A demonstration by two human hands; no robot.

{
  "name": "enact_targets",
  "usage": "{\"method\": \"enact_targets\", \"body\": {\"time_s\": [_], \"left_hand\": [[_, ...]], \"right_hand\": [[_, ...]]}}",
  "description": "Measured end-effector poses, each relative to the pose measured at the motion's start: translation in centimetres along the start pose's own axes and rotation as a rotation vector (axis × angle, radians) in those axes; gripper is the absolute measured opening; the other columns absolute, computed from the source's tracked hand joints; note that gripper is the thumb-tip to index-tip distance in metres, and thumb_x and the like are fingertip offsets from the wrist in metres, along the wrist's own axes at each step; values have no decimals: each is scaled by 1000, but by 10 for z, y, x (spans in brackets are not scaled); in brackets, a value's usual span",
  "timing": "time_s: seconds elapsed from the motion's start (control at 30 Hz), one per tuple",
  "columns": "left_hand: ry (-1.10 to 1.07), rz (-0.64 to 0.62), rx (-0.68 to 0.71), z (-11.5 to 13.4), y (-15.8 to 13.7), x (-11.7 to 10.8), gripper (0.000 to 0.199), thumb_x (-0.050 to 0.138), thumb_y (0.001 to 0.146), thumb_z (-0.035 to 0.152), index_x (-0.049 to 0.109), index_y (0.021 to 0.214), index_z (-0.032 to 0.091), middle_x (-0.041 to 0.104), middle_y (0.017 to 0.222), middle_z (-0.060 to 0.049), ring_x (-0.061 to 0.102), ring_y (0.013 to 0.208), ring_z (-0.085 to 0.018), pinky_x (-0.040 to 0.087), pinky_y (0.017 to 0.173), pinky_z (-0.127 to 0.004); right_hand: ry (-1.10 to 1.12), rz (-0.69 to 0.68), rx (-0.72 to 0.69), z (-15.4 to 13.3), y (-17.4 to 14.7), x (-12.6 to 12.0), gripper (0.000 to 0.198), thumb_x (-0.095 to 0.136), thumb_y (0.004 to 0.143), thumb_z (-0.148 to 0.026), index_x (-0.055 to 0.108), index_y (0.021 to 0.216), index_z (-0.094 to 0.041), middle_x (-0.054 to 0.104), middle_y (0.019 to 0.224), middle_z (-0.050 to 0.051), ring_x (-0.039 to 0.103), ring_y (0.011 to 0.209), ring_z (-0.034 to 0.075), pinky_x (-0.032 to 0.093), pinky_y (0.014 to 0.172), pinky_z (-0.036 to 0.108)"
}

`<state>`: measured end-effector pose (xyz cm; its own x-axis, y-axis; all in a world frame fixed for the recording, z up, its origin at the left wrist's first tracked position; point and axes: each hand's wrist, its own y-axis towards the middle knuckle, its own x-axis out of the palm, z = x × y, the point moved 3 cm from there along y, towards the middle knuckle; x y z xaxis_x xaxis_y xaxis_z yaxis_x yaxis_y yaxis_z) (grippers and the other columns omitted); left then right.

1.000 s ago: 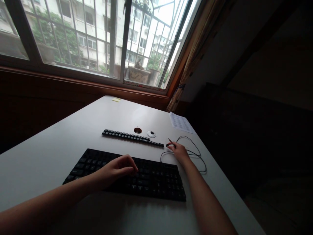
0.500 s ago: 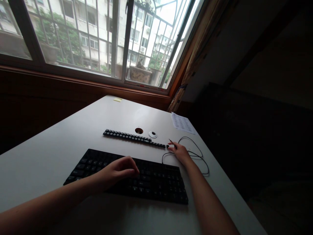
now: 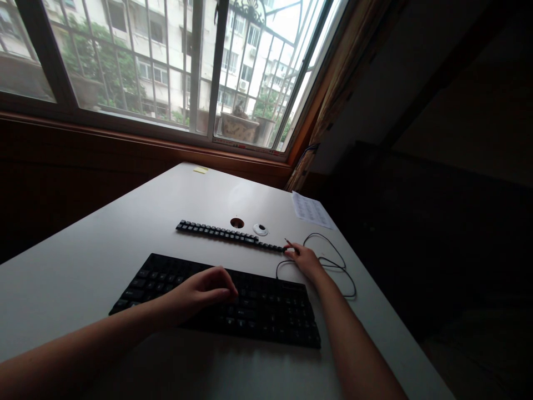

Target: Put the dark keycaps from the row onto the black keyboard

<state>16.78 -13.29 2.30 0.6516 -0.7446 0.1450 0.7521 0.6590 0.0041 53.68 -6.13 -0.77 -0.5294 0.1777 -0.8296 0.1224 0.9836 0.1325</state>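
A black keyboard [image 3: 270, 305] lies on the desk before me. My left hand [image 3: 210, 286] rests over its middle, fingers curled toward the thumb; whatever they hold, if anything, is hidden. Beyond the keyboard, black keycaps [image 3: 216, 230] are lined up in a long double row that thins to a single row at the right. At that right end is my right hand [image 3: 303, 258], closed around a thin, dark pen-like stick [image 3: 292, 246] that points up and left. Its fingertips touch or nearly touch the last keycap, which they partly cover.
The keyboard's cable [image 3: 345, 272] loops on the white desk [image 3: 137, 228] at the right. Behind the keycaps are a round hole [image 3: 237, 223] and a white ring-shaped cover [image 3: 260, 229]. A printed sheet [image 3: 312, 210] and yellow sticky notes [image 3: 200, 170] lie near the far edge.
My right hand has shifted slightly left, and the end keycap, earlier set a little apart, now sits against the row. My left hand and the keyboard stay as they were.
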Motion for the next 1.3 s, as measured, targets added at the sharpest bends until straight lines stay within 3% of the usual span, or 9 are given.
{"method": "enact_targets", "body": {"time_s": [0.33, 0.57, 1.0, 1.3], "left_hand": [[8, 12, -7, 0, 0, 0, 21, 68, 87, 34, 67, 101, 18, 67, 102, -6, 61, 98, -21, 47, 90, -36], [9, 7, -12, 2, -1, 1, 20, 68, 87, 33, 67, 101, 18, 67, 103, -6, 61, 99, -21, 47, 92, -37], [22, 2, -13, 1, 0, 1, 20, 69, 87, 32, 66, 102, 18, 67, 104, -6, 61, 100, -21, 47, 92, -37], [20, 5, -5, 2, -2, 1, 18, 68, 87, 29, 66, 101, 18, 66, 103, -5, 61, 98, -20, 47, 91, -36]], "right_hand": [[15, -1, -15, -1, -2, -1, 34, 60, 79, -38, 75, 104, -20, 71, 76, 4, 61, 72, 20, 43, 69, 30], [20, 7, -33, 0, -3, -3, 46, 61, 79, -39, 70, 118, -19, 72, 82, 5, 62, 74, 21, 45, 71, 30], [16, 7, -27, 4, -1, 1, 31, 62, 79, -38, 75, 103, -22, 74, 83, 4, 64, 75, 21, 45, 72, 30], [69, 58, -40, 7, 0, -2, 41, 67, 76, -43, 74, 111, -23, 76, 95, 6, 68, 86, 26, 48, 81, 34]]}}
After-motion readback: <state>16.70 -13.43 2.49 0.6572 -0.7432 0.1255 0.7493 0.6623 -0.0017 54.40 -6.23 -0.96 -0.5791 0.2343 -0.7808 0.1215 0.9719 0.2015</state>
